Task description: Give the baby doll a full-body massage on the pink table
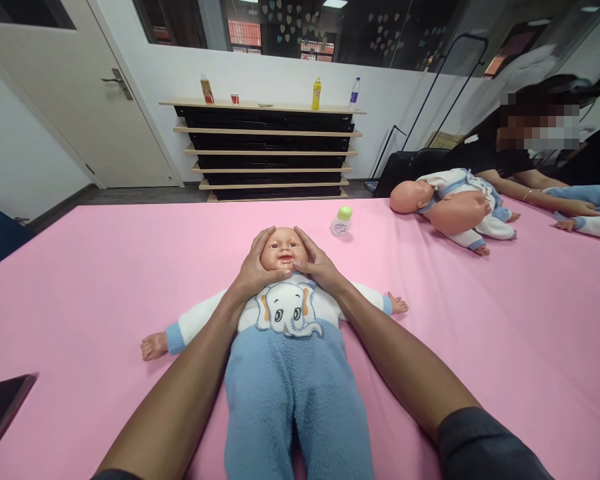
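Observation:
A baby doll lies on its back, face up, with its arms stretched out to both sides. It wears a white top with an elephant on the chest and fluffy blue trousers. My left hand cups the left side of the doll's head, thumb along the chin. On the opposite side my right hand presses its palm and fingers to the cheek, with the thumb by the mouth. Both palms touch the head, which rests between them. A small bottle with a green cap stands beyond my right hand.
Pink cloth covers the table. More dolls lie at the right, where another person leans over with arms on the table. A dark flat object sits at the left edge. Stacked boards holding bottles stand by the wall.

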Demonstrator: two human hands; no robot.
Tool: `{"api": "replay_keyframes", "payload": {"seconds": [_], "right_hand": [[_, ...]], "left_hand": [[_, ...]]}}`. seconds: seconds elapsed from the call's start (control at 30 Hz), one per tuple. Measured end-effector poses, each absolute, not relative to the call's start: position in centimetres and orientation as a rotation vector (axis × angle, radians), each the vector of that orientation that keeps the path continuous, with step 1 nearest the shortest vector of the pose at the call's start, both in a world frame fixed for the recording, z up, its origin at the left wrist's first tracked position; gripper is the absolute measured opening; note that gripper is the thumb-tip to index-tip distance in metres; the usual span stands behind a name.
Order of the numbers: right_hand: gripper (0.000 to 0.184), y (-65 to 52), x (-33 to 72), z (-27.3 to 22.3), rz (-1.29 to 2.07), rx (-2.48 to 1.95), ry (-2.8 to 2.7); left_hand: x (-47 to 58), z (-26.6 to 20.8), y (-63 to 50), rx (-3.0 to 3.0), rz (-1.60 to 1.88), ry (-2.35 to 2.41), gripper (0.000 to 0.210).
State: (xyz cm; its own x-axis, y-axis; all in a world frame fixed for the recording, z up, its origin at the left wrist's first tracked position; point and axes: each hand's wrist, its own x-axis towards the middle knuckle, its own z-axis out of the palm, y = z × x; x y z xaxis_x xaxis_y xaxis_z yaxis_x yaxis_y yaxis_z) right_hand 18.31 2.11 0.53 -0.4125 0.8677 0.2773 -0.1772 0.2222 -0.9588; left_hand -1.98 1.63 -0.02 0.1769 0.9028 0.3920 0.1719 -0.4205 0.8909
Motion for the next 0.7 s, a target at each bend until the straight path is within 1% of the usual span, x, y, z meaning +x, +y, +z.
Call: {"api": "replay_keyframes", "payload": {"seconds": [0.17, 0.23, 0.33, 0.37, 0.4, 0.53, 0.57, 0.7], "right_hand": [[0.099, 2.6, 18.4, 0.0, 1.411, -0.715, -1.513], [0.092, 2.8, 18.2, -0.3, 1.426, -0.716, -1.498], [0.077, 2.8, 17.9, -0.5, 1.428, -0.677, -1.45], [0.076, 2.7, 17.9, -0.5, 1.403, -0.677, -1.456], [0.078, 2.6, 17.8, -0.4, 1.361, -0.695, -1.485], [0.109, 1.9, 18.0, 0.5, 1.156, -0.844, -1.659], [0.111, 1.7, 18.1, 0.7, 1.131, -0.861, -1.68], [0.1, 1.3, 18.3, 1.3, 1.132, -0.84, -1.707]], "left_hand": [[-2.3, 0.2, 1.7, 1.541, 1.269, 0.921, 0.096], [-2.3, 0.1, 1.9, 1.495, 1.276, 0.901, 0.089], [-2.1, -0.1, 2.0, 1.492, 1.308, 0.903, 0.078], [-2.0, -0.2, 2.0, 1.511, 1.317, 0.911, 0.079], [-2.0, -0.2, 2.0, 1.537, 1.324, 0.921, 0.083], [-2.0, 0.0, 1.9, 1.613, 1.323, 0.965, 0.105], [-2.0, 0.1, 1.9, 1.607, 1.324, 0.972, 0.107], [-2.1, 0.1, 1.8, 1.537, 1.311, 0.946, 0.105]]}}
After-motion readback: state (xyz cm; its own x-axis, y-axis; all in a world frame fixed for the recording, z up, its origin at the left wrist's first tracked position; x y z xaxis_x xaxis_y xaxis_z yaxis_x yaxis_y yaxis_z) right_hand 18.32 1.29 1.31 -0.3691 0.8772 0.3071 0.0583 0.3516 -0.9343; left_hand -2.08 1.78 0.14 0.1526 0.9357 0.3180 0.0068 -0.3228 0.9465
